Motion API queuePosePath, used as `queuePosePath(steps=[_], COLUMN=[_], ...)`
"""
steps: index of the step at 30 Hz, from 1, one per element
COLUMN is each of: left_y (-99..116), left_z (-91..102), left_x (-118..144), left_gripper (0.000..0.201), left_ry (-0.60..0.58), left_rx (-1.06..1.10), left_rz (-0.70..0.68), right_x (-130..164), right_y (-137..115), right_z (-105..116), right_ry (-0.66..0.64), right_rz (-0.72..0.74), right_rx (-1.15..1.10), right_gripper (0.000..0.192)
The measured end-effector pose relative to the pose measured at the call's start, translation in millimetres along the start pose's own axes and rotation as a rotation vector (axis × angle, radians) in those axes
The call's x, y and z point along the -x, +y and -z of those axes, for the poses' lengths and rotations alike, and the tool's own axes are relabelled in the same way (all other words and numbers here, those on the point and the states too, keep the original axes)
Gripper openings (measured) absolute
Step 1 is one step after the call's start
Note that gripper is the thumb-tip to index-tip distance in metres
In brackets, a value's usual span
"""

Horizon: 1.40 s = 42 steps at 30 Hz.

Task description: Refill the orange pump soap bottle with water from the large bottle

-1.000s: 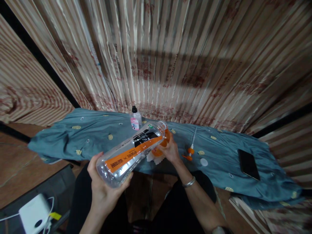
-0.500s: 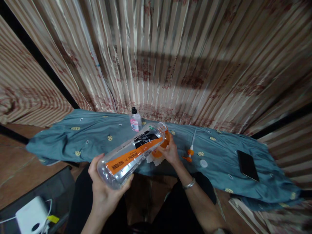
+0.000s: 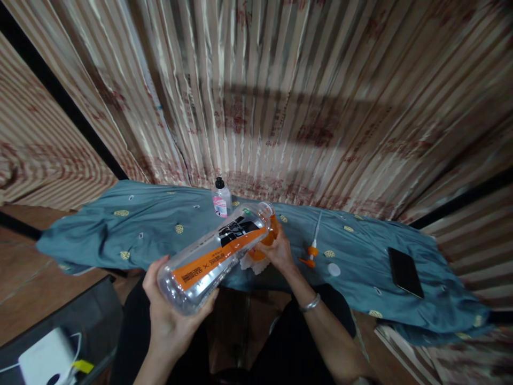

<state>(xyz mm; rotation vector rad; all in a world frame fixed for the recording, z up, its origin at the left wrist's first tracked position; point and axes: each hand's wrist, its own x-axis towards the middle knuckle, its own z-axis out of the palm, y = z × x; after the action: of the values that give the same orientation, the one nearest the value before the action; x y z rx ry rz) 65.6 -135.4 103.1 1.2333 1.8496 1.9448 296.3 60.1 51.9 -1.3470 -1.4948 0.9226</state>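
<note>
A large clear plastic bottle (image 3: 216, 255) with an orange and black label lies tilted in my left hand (image 3: 174, 315), which is wrapped round its base. Its neck points up and to the right, over an orange bottle (image 3: 273, 231). My right hand (image 3: 279, 251) is closed round that orange bottle, much of which is hidden behind the clear bottle and my fingers. Under it shows a crumpled white tissue (image 3: 255, 265). To the right lies an orange pump head (image 3: 311, 253) with its long tube, and beside that a small white disc (image 3: 334, 269).
A teal patterned cloth (image 3: 156, 235) covers the bench. Toward the back stands a small bottle with a black cap (image 3: 221, 200). A dark phone (image 3: 405, 271) lies at the right. At lower left, a white box with cables (image 3: 46, 358) rests on a dark surface. Striped curtains hang behind.
Almost nothing differs. The clear bottle and my left hand have shifted very slightly left, and the view has moved a little. Both hands keep their hold.
</note>
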Motion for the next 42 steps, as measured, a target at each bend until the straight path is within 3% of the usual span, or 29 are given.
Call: queuePosePath(steps=[5,12,16,20,29,42], left_y=[6,-4,-9,-4,10,9], left_z=[-3.7,1.5,6.2,2.3,-2.3,-2.5], left_x=[3,-2,-6,-1,2,0], left_gripper=[0.111,0.109,0.114,0.112,0.109,0.109], left_ry=[0.011,0.011,-0.047,0.008,0.006,0.018], left_rx=[0.065,0.012,-0.053,0.024,0.068,0.064], left_rz=[0.077,0.005,-0.062,0.022,0.077,0.049], right_x=[1,3,2,1,4,4], right_y=[-2,2,3,5,2,1], right_z=[-4,-5,-5,-7,-8,-7], right_ry=[0.031,0.006,0.009,0.018,0.024,0.022], right_rz=[-0.009,0.04,0.04,0.002,-0.006,0.009], right_rx=[-0.058,-0.153,-0.111,-0.064,-0.014,0.0], right_gripper=[0.079,0.083,0.083,0.086,0.082,0.08])
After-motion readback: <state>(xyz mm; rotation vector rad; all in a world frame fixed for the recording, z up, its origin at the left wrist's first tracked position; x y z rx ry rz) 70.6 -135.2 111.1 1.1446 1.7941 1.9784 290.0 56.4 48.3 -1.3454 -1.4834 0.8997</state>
